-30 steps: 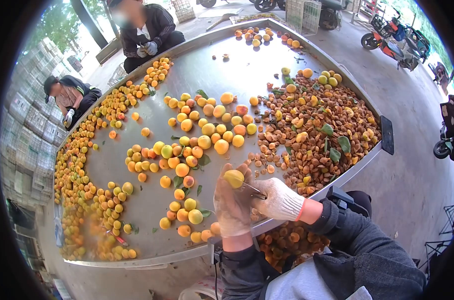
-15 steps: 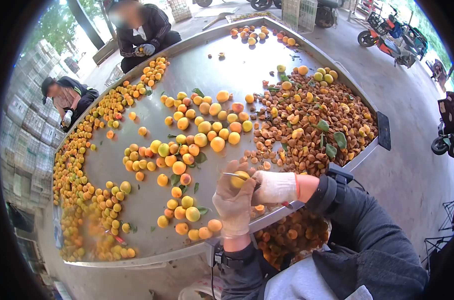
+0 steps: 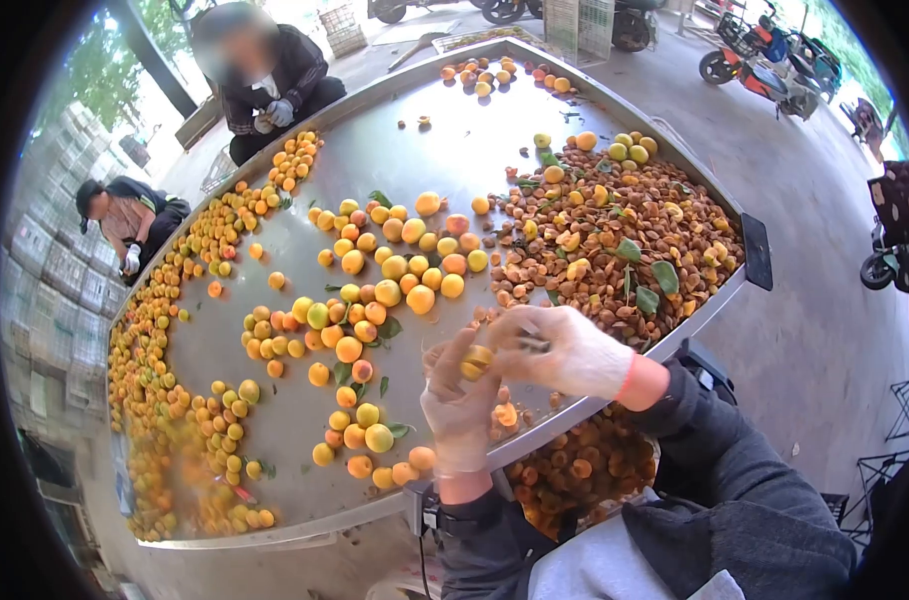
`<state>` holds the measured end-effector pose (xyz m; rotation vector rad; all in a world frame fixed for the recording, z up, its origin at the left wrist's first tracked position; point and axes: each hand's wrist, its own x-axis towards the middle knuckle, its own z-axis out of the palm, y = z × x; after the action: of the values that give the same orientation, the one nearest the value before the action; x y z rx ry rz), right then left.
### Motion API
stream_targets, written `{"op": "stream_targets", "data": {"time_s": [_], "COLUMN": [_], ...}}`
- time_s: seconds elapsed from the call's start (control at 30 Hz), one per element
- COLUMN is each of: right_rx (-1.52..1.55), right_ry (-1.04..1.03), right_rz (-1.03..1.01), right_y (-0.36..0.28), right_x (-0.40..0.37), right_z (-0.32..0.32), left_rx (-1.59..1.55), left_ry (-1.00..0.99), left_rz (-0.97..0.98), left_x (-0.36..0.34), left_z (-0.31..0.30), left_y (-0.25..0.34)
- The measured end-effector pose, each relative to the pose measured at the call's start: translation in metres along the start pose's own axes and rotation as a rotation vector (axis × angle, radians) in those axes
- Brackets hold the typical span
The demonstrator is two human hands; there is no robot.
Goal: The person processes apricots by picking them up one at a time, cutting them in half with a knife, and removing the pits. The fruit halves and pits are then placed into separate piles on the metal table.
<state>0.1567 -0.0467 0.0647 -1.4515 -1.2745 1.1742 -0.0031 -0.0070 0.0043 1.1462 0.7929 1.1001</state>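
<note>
Both my hands wear pale gloves and meet over the near edge of the metal table. My left hand [image 3: 454,405] is closed around a yellow apricot [image 3: 476,362], which shows a dark line across it. Right beside the fruit, my right hand [image 3: 572,352] is closed on a small knife [image 3: 534,342]; only a dark part of it shows between the fingers, and the blade is hard to make out. Under the hands lies an opened orange apricot piece [image 3: 506,414]. Whole apricots [image 3: 379,437] rest to the left of my left hand.
A heap of brown pits [image 3: 614,240] with leaves covers the table's right side. More apricots [image 3: 144,370] line the left edge. Below the rim [image 3: 564,418], a container of apricot halves [image 3: 584,465] stands near my body. Two people [image 3: 264,80] crouch across the table; scooters [image 3: 764,75] stand behind.
My right hand has moved up and slightly away from the apricot, and the blade no longer lies across it. The left hand still grips the fruit. The view has shifted slightly.
</note>
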Motion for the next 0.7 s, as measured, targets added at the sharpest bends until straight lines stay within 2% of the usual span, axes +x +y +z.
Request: {"op": "stream_targets", "data": {"time_s": [0.03,0.07,0.1,0.13,0.2,0.23,0.27,0.33,0.37,0.4,0.47,0.5,0.53,0.6,0.63,0.67,0.7], "right_rx": [0.001,-0.174,-0.350,-0.351,-0.036,0.093,0.098,0.340,0.401,0.399,0.147,0.132,0.130,-0.118,0.078,0.080,0.387], "right_ry": [0.010,0.027,0.038,0.033,-0.037,-0.061,-0.060,-0.106,-0.109,-0.106,-0.373,-0.447,-0.457,-0.019,0.161,0.169,0.302], "right_rz": [0.001,-0.018,-0.037,-0.033,-0.055,0.054,0.053,0.241,0.199,0.197,0.260,-0.006,-0.004,-0.035,0.094,0.096,-0.021], "right_y": [-0.001,-0.001,0.000,0.005,0.013,0.006,0.006,0.007,0.012,0.013,0.016,0.035,0.042,0.049,0.013,0.000,-0.009], "right_x": [0.005,0.009,0.013,0.015,0.018,0.014,0.012,0.005,0.001,-0.006,-0.021,-0.024,-0.022,-0.022,-0.023,-0.018,-0.012], "right_z": [0.004,0.008,0.010,0.009,0.007,0.006,0.003,-0.007,-0.009,-0.018,-0.037,-0.036,-0.033,-0.031,-0.026,-0.022,-0.018], "left_rx": [0.112,0.111,0.047,-0.017,-0.078,-0.137,-0.132,-0.498,-0.500,-0.586,-0.673,-0.724,-0.775,-0.771,-0.766,-0.765,-0.698], "left_ry": [-0.030,-0.035,-0.045,-0.049,-0.053,-0.070,-0.071,-0.003,-0.008,-0.054,-0.093,-0.078,-0.062,-0.059,-0.064,-0.070,-0.036], "left_rz": [0.076,0.073,0.082,0.089,0.014,-0.058,-0.059,-0.275,-0.276,-0.260,-0.242,-0.272,-0.300,-0.335,-0.372,-0.378,-0.379], "left_x": [-0.001,-0.002,-0.003,-0.004,-0.006,-0.007,-0.006,-0.005,-0.003,-0.001,0.001,0.001,0.000,0.000,0.001,0.000,-0.001], "left_z": [0.004,0.006,0.008,0.010,0.007,0.004,0.004,0.006,0.002,-0.006,-0.012,-0.012,-0.013,-0.013,-0.010,-0.006,-0.002], "left_y": [-0.003,-0.005,-0.002,0.000,0.003,0.006,0.009,0.014,0.009,-0.001,-0.006,-0.005,-0.005,-0.011,-0.014,-0.014,-0.013]}}
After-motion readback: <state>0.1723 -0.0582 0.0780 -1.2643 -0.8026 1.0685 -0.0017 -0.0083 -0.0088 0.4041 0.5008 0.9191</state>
